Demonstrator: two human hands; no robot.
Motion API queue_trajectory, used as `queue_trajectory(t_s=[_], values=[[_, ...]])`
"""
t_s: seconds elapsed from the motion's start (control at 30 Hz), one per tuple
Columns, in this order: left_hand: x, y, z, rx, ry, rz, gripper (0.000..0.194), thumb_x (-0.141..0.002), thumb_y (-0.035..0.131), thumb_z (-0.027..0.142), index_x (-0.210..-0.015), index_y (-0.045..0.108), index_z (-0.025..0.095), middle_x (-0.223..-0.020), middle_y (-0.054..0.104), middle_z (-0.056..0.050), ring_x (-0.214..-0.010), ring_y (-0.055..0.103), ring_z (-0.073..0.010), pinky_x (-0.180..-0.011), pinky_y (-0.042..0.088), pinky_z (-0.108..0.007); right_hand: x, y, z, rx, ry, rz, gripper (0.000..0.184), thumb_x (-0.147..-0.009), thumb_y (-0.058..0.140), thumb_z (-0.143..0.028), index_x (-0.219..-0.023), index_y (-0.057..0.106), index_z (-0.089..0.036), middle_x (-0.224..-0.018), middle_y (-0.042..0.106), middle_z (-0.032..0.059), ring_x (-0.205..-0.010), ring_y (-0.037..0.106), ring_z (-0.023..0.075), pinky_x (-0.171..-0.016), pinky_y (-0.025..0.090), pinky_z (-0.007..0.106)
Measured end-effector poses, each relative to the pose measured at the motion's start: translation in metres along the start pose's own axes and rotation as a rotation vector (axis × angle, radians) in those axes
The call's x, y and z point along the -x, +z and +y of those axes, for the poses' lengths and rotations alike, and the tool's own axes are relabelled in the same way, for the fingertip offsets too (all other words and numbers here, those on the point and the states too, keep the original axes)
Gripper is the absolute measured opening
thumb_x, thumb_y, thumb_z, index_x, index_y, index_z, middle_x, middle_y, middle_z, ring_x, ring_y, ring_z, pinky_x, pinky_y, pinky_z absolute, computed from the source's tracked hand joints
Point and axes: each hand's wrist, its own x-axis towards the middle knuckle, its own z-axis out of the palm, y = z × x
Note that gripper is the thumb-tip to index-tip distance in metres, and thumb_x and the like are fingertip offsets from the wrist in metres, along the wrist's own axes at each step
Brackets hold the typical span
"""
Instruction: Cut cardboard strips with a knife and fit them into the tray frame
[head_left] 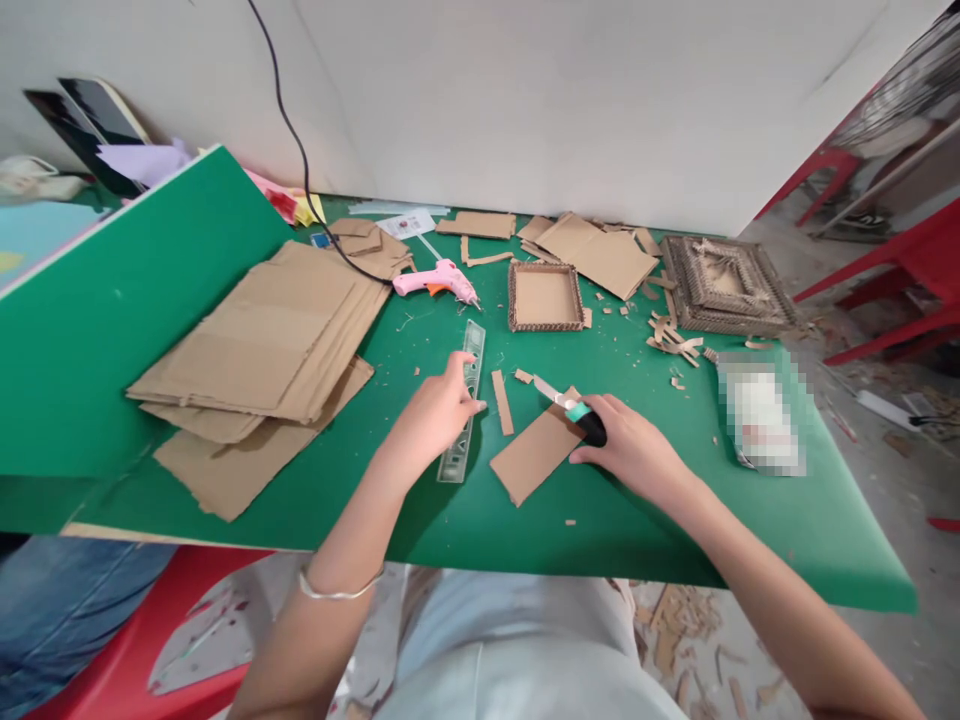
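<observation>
My right hand (626,440) is closed round a utility knife (587,420) with a black and teal handle. Its blade is out, pointing up and left over the far edge of a cardboard rectangle (536,455). My left hand (442,400) is over a clear ruler (454,462), with thumb and index finger apart; whether it presses on the ruler I cannot tell. Between the ruler and the rectangle lies a narrow cardboard strip (502,402). A small cardboard scrap (523,376) is by the blade tip.
Beyond my hands are a pink glue gun (435,281) with a black cord and a shallow cardboard tray (546,296). Stacked cardboard sheets (247,330) lie left, beside a green board (150,330). Right are a layered cardboard piece (724,285) and a blurred packet (761,415).
</observation>
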Motion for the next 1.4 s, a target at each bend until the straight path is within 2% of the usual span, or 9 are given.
queue_trajectory(t_s=[0.13,0.3,0.4,0.57,0.83,1.03,1.13,1.27,1.4], values=[[0.02,-0.008,-0.002,0.22,0.112,-0.183,0.042,-0.084,0.058,0.032,-0.123,0.043,0.026,-0.072,0.06,0.004,-0.069,0.059,-0.0179,-0.064,0.039,-0.025,-0.046,-0.018,0.013,-0.1,-0.157,-0.092,0.051,-0.062,0.079,-0.025,-0.108,0.056,-0.02,-0.104,0.065,0.007,-0.097,0.061,0.0263,-0.079,0.045,0.033],[0.028,-0.004,0.013,0.25,0.211,-0.468,0.042,-0.089,0.048,0.025,-0.13,0.039,0.028,-0.082,0.067,0.001,-0.067,0.06,-0.0161,-0.065,0.041,-0.025,-0.073,-0.036,0.023,-0.328,-0.107,-0.005,0.032,-0.068,0.069,-0.021,-0.096,0.053,-0.02,-0.096,0.068,0.0023,-0.081,0.064,0.0191,-0.07,0.048,0.03],[0.016,-0.005,0.025,0.048,0.262,-0.386,0.051,-0.089,0.046,0.021,-0.138,0.032,0.027,-0.078,0.065,0.0,-0.07,0.06,-0.0181,-0.065,0.041,-0.026,-0.055,-0.031,0.025,-0.695,0.077,0.065,0.027,-0.073,0.063,-0.024,-0.094,0.048,-0.019,-0.104,0.065,0.0052,-0.073,0.067,0.0166,-0.053,0.046,0.025],[-0.01,0.0,0.04,-0.234,0.366,-0.304,0.051,-0.093,0.042,0.024,-0.142,0.027,0.023,-0.085,0.062,-0.005,-0.073,0.061,-0.0199,-0.062,0.042,-0.025,-0.014,-0.017,0.019,-1.135,0.275,0.0,0.034,-0.07,0.069,-0.029,-0.097,0.05,-0.02,-0.104,0.064,0.0081,-0.095,0.068,0.0239,-0.04,0.036,0.018],[-0.016,0.009,0.053,-0.57,0.456,-0.158,0.05,-0.09,0.047,0.017,-0.138,0.034,0.014,-0.08,0.061,-0.009,-0.077,0.061,-0.0251,-0.064,0.043,-0.028,-0.028,-0.019,0.027,-1.259,0.334,0.008,0.028,-0.069,0.065,-0.015,-0.094,0.052,-0.019,-0.093,0.062,0.0057,-0.091,0.069,0.023,-0.037,0.033,0.015],[-0.009,0.01,0.054,-0.34,0.422,-0.316,0.053,-0.091,0.048,0.022,-0.141,0.03,0.022,-0.075,0.063,-0.003,-0.07,0.061,-0.0218,-0.056,0.04,-0.025,-0.046,-0.024,0.028,-1.223,0.324,0.052,0.026,-0.066,0.062,-0.012,-0.086,0.049,-0.02,-0.111,0.058,0.0074,-0.087,0.07,0.0223,-0.036,0.033,0.016],[-0.002,0.021,0.054,-0.214,0.33,-0.27,0.051,-0.089,0.051,0.023,-0.138,0.035,0.02,-0.082,0.065,-0.004,-0.076,0.062,-0.0215,-0.061,0.043,-0.027,-0.047,-0.025,0.027,-1.227,0.32,0.07,0.026,-0.066,0.062,-0.012,-0.086,0.048,-0.02,-0.117,0.055,0.007,-0.089,0.07,0.0228,-0.036,0.033,0.016],[0.01,0.037,0.051,-0.003,0.235,-0.144,0.045,-0.091,0.053,0.032,-0.132,0.044,0.018,-0.093,0.066,-0.006,-0.089,0.061,-0.022,-0.077,0.048,-0.033,-0.032,-0.022,0.026,-1.171,0.311,0.08,0.028,-0.068,0.065,-0.019,-0.092,0.049,-0.02,-0.094,0.059,0.0038,-0.092,0.069,0.024,-0.038,0.034,0.015],[0.018,0.043,0.049,0.025,0.291,-0.199,0.044,-0.093,0.05,0.037,-0.132,0.047,0.018,-0.097,0.063,-0.007,-0.094,0.058,-0.0216,-0.083,0.048,-0.035,-0.005,-0.016,0.023,-1.116,0.309,0.004,0.031,-0.071,0.067,-0.028,-0.096,0.05,-0.021,-0.091,0.061,0.0037,-0.089,0.069,0.0229,-0.037,0.033,0.016]])
